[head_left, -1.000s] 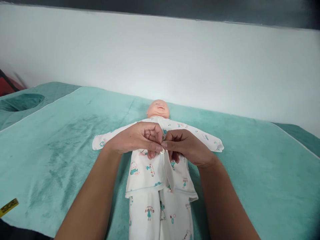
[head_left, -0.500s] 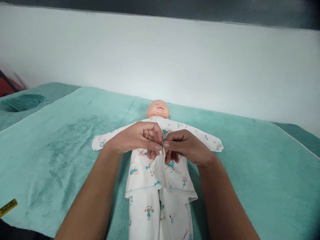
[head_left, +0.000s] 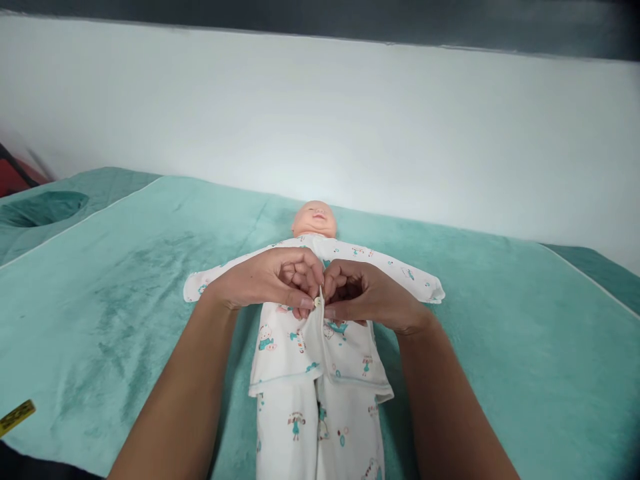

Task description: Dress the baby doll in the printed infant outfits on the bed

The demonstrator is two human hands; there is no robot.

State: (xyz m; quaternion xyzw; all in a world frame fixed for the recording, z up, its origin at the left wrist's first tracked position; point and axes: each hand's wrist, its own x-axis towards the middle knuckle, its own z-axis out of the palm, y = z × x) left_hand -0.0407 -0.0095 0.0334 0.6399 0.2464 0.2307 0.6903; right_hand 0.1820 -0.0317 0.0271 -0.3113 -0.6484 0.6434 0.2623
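A baby doll [head_left: 315, 219] lies on its back, dressed in a white printed shirt [head_left: 290, 347] and matching trousers [head_left: 295, 433]. At the middle of the shirt front, my left hand [head_left: 280, 279] pinches the front edge beside a small pale button [head_left: 317, 303]. My right hand [head_left: 373, 293] is closed on the other side of the same opening, its thumb and fingers gripping the shirt's edge. Both hands nearly touch and cover part of the chest. The shirt's sleeves stretch out to either side.
A teal plush cover [head_left: 500, 373] spreads under the doll, with a rounded hollow [head_left: 45, 207] at the far left. Behind it rises a white wall [head_left: 320, 120]. A yellow marked strip [head_left: 17, 418] shows at the lower left edge.
My fingers have shifted at the shirt front. The button now shows beside my left thumb, and my right thumb has moved slightly lower along the edge.
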